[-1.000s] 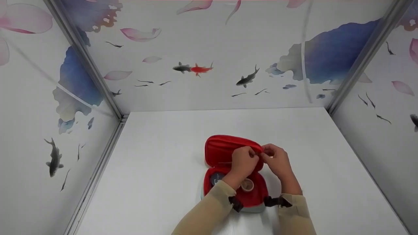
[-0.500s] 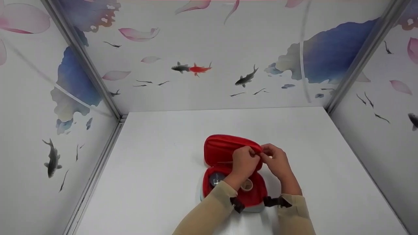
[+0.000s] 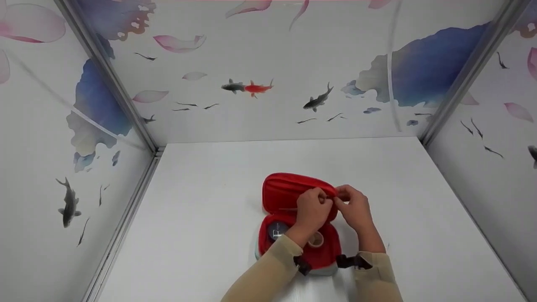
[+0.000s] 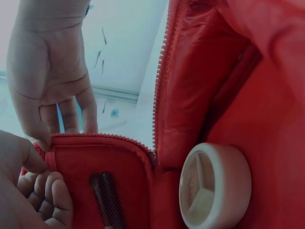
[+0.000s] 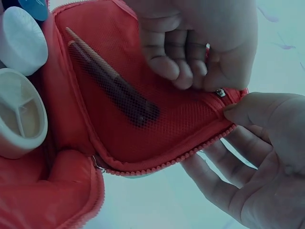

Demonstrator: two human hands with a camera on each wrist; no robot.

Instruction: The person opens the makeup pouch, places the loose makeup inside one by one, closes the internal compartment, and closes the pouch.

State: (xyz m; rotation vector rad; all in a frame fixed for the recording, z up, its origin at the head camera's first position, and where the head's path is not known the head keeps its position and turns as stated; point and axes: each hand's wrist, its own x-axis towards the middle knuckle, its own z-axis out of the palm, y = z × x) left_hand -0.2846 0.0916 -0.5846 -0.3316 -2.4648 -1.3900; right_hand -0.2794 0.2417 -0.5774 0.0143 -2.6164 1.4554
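A red zip-up cosmetic bag (image 3: 335, 247) lies unfolded in the head view, its lid (image 3: 279, 191) raised at the back. Inside the lid is a mesh pocket (image 5: 186, 117) holding makeup brushes (image 5: 114, 78). My left hand (image 3: 311, 211) has curled fingers and pinches at the pocket's zipper pull (image 5: 220, 92), which its fingers partly hide. At the lid's right corner my right hand (image 3: 355, 207) grips the edge, thumb on the inner face and fingers behind. A round three-part powder pot (image 4: 217, 186) sits in the base.
Beside the pot are a white round jar (image 5: 24, 40) and a dark round container (image 3: 277, 230). The white table (image 3: 201, 218) surrounds the bag, with printed walls (image 3: 268, 50) behind and at both sides. Black straps (image 3: 354, 261) circle the wrists.
The bag's lower half has shifted slightly left and nearer, with its containers. Both hands stay at the lid's right corner with barely any movement.
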